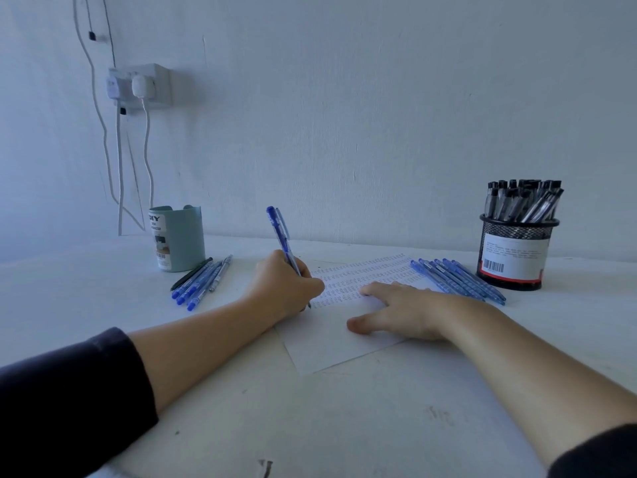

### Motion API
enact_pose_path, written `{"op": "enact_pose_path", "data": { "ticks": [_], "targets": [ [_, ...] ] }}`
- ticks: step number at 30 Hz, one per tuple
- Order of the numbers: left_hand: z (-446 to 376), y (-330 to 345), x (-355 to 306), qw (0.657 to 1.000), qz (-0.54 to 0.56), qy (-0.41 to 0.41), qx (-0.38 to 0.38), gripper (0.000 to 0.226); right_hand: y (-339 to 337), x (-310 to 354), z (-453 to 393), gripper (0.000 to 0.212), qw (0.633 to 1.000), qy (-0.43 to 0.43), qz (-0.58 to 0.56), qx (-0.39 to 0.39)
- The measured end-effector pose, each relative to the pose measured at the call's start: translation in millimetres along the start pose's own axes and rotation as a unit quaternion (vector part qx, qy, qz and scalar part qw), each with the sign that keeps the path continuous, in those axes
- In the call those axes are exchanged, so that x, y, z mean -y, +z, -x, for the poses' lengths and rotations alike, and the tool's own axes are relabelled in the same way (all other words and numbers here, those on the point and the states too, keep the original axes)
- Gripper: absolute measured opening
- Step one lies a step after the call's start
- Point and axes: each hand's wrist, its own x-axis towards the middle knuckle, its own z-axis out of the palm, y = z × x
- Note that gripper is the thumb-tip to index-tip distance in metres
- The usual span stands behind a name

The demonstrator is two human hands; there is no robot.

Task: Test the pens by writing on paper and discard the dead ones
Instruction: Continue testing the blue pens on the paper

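My left hand (287, 286) grips a blue pen (281, 236) with its tip down on a white sheet of paper (331, 343) in the middle of the table. Rows of small blue marks cover the sheet's far half. My right hand (396, 312) lies flat on the paper with its fingers spread, holding nothing. A bunch of several blue pens (198, 282) lies to the left of the sheet. Another row of several blue pens (458, 279) lies on the sheet's right side.
A pale green cup (179, 236) stands at the back left. A black mesh holder (515, 257) full of black-capped pens stands at the back right. The white wall behind carries a socket (144, 86) with hanging cables.
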Motion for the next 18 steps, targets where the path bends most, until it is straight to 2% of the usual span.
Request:
{"op": "enact_pose_path", "data": {
  "ticks": [8, 10, 13, 15, 18],
  "targets": [
    [1.3, -0.9, -0.9, 1.000, 0.015, 0.000, 0.003, 0.020, 0.4, -0.9, -1.3, 0.084, 1.000, 0.004, -0.002, -0.001],
    [0.2, -4.9, -1.7, 0.995, 0.095, -0.019, -0.013, 0.023, -0.1, -1.6, -1.3, 0.085, 1.000, -0.002, -0.006, -0.003],
    [-4.0, -15.7, -3.2, 0.961, 0.267, -0.064, -0.042, 0.030, 0.6, -1.1, -0.8, 0.095, 1.000, 0.003, -0.013, -0.006],
    [-12.2, -20.9, -6.0, 0.951, 0.292, -0.077, -0.073, 0.032, 0.3, -0.4, -0.6, 0.093, 1.000, -0.003, -0.020, -0.012],
    [-30.0, -27.3, -13.2, 0.944, 0.294, -0.089, -0.118, 0.021, -1.3, 1.2, 1.7, 0.078, 0.999, -0.022, -0.018, -0.020]
  ]
}}
